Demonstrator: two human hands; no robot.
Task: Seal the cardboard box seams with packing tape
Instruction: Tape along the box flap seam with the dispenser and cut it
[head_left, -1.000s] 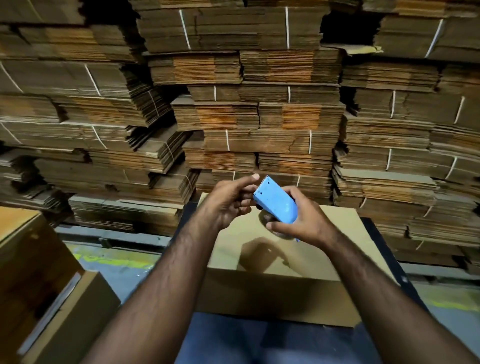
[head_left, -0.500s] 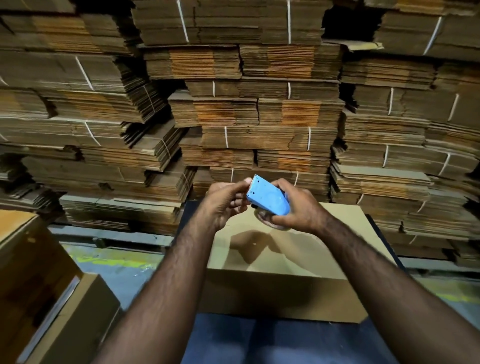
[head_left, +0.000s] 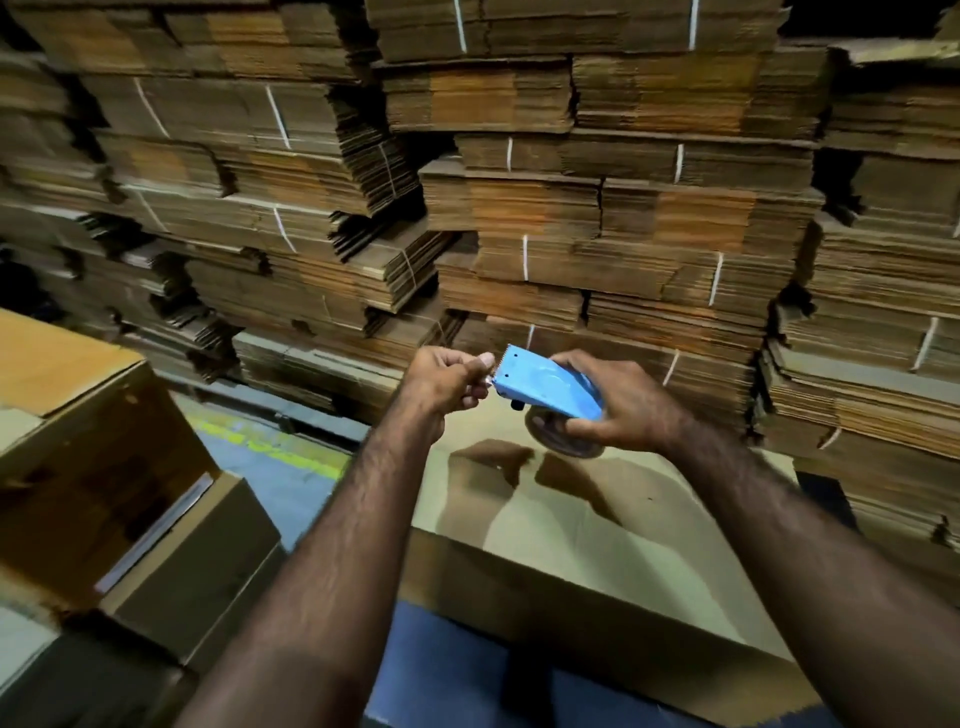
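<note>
Two bare forearms reach forward over a closed cardboard box (head_left: 597, 530) that lies on a dark blue surface (head_left: 441, 670), directly below the hands. The box is plain and pale brown, its top flaps shut, and the hands cast shadows on its lid.

The right hand (head_left: 621, 400) holds a blue tape dispenser (head_left: 545, 382) above the far part of the box — fingers curled over the top and far side of the blue body, thumb wrapped underneath against the roll of packing tape (head_left: 558, 441) that hangs below it. The dispenser's toothed cutting edge points left, toward the other hand.

The left hand (head_left: 447, 379) is raised just beside that toothed edge. Its fingers are curled inward, thumb and forefinger pressed together right at the blade end, pinching at what looks like the loose end of the tape — the clear tape itself is too hard to make out to be sure. Neither hand touches the box.

Behind the hands, filling the whole background, stand tall stacks of flattened cardboard sheets (head_left: 597, 218), bundled with thin white straps. To the left, near the forearm, sit other brown cartons (head_left: 93, 457), one with a flap standing partly open. A strip of grey floor with worn yellow paint (head_left: 270, 447) shows between those cartons and the stacks.
</note>
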